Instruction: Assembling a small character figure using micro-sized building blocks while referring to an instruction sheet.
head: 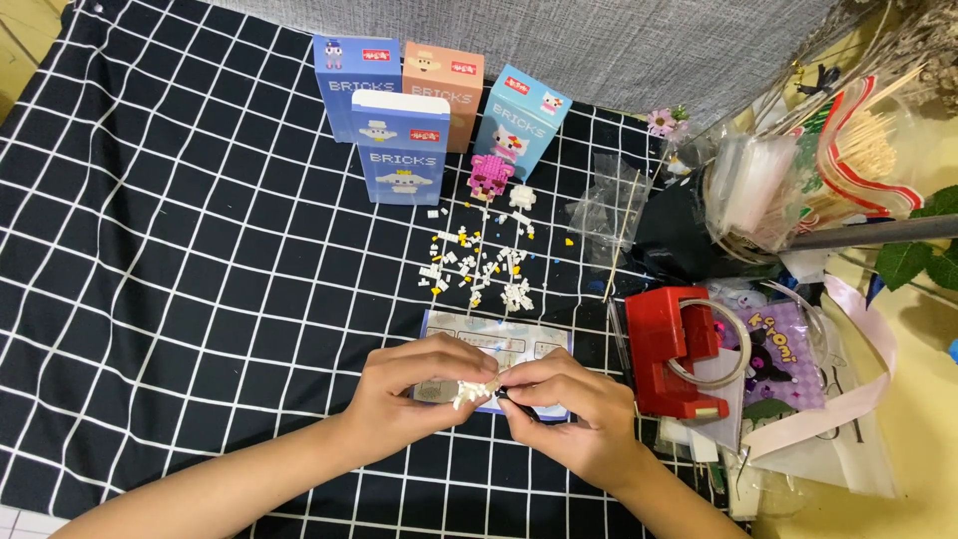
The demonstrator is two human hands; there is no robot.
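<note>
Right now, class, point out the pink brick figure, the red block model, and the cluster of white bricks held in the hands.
pink brick figure [490, 175], head view, its body.
red block model [667, 349], head view, its top face.
white bricks [473, 391], head view, middle of the held cluster.

Left hand [424, 384] pinching a small white brick cluster [473, 391] between thumb and fingers; right hand [567, 409] closed on a thin dark tool [516, 402], tip touching the cluster. Both over a printed leaflet [496, 339] on the black grid cloth [180, 260]. Beyond the leaflet, loose white bricks [479, 265], scattered. Further back, a pink figure [491, 175] and a small white figure [522, 196], upright, just before four standing boxes [404, 150]. Right of the hands, a red holder [667, 349] among clear bags [788, 369].
</note>
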